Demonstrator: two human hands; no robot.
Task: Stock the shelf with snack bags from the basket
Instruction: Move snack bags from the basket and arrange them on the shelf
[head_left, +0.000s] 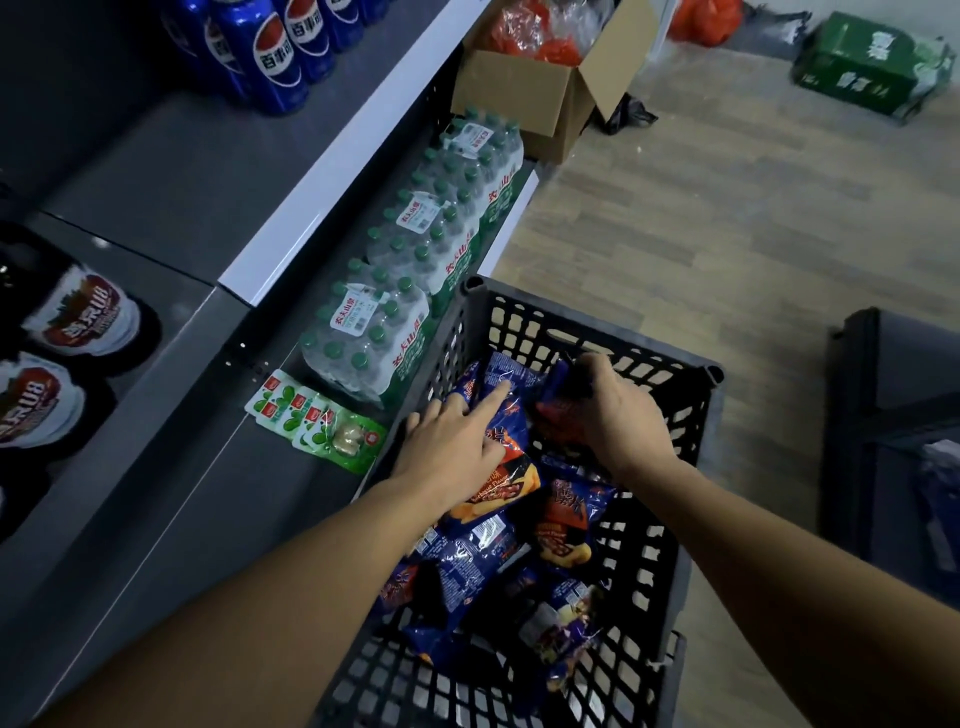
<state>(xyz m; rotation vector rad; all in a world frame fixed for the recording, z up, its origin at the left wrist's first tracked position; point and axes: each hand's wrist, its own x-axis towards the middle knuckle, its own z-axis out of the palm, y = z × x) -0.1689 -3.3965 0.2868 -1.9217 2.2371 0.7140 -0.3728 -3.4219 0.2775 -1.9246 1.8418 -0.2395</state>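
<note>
A black plastic basket (670, 525) stands on the floor beside the shelf, filled with several blue and orange snack bags (483, 540). Both of my hands are inside it. My left hand (457, 441) lies on a blue snack bag (511, 410) near the basket's far left wall, with its fingers stretched out across the bag. My right hand (618, 410) is curled round the top of another blue and red snack bag (558, 400) at the far side of the basket. The grey shelf (171, 197) to the left has bare room between the drinks.
Blue cola cans (270, 52) stand at the shelf's back and dark beer cans (78, 317) at its left. Wrapped packs of water bottles (415, 265) and green snack packets (311, 421) sit on the lowest shelf. A cardboard box (540, 88), a green carton (872, 62) and a dark crate (893, 415) are on the floor.
</note>
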